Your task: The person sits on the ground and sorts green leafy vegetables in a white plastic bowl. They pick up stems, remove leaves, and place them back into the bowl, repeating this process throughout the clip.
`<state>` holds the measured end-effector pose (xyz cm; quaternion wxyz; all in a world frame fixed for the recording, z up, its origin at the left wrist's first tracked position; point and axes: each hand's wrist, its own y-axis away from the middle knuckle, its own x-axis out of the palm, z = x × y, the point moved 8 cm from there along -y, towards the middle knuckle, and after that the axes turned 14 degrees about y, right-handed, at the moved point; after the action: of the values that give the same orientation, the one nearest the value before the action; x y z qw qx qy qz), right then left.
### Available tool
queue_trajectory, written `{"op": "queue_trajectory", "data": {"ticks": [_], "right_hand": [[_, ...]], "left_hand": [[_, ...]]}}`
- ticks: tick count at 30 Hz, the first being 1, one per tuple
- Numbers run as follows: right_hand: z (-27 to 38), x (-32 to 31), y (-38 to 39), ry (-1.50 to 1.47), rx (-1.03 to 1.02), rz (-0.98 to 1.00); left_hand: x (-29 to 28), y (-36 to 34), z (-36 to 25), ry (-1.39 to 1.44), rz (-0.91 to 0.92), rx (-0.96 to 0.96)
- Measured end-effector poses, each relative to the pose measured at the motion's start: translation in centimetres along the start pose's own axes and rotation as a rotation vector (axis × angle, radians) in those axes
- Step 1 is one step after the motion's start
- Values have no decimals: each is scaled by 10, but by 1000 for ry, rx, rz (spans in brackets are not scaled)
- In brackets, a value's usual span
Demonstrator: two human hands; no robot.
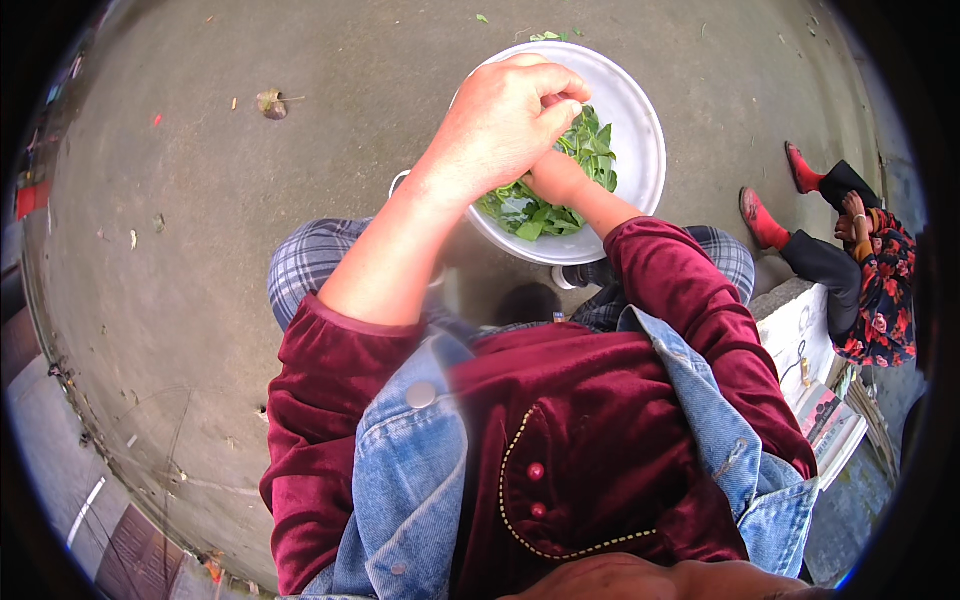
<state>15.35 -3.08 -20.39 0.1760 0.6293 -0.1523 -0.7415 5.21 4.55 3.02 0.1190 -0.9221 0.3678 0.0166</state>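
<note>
A round pale metal basin [640,140] sits in front of my knees, with leafy greens [545,218] inside it. My left hand [508,118] is over the basin's far left part, thumb and fingertips drawn together in a pinch just above some leaves. Whether a stem is between those fingertips is too small to make out. Lower down, beneath my left wrist, my right hand [558,180] reaches in among the leaves and stems. Its fingers are mostly hidden by the greens and my left hand.
Concrete ground [330,160] surrounds the basin, with a dry leaf [271,103] on it and green scraps [548,37] beyond the far rim. Another person in red shoes [764,218] sits at the right. Beside my right arm are a white block [797,335] and printed boxes [835,425].
</note>
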Motion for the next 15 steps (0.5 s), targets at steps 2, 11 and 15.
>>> {"op": "queue_trajectory", "data": {"ticks": [2, 11, 15], "right_hand": [[5, 0, 4, 156, -7, 58], [-35, -95, 12, -8, 354, -355], [-58, -115, 25, -55, 519, -447]], "left_hand": [[0, 1, 2, -4, 3, 0], [-2, -2, 1, -35, 0, 9], [0, -1, -2, -48, 14, 5]]}}
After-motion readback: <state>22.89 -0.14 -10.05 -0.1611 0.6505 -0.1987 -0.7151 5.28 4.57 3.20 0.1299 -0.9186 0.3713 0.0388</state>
